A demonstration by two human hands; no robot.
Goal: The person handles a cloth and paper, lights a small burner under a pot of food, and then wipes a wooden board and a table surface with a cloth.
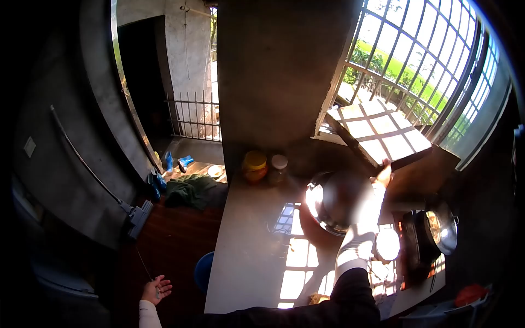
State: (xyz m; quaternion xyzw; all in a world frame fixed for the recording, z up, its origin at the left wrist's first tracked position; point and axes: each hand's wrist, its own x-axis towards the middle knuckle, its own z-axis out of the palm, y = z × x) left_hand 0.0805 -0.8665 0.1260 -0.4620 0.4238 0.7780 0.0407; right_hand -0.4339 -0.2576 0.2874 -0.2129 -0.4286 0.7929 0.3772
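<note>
My right hand (384,174) grips the near corner of a thick rectangular board (383,131), perhaps a chopping board. The board is tilted up by the barred window, with bar shadows across its sunlit face. Below that arm is a round shiny metal pan or basin (317,205) on the counter, its middle smeared by glare. My left hand (157,290) hangs low over the floor, left of the counter, fingers apart. A thin line runs up from it toward a floor squeegee or mop head (139,218); whether the hand touches anything thin, I cannot make out.
The pale counter (246,246) carries a yellow-lidded jar (255,165), a white-lidded jar (279,164) and a white bowl (387,244). At right a pan of food (435,227) sits by the stove. A blue bucket (203,271) stands beside the counter; boots (185,162) lie near the doorway.
</note>
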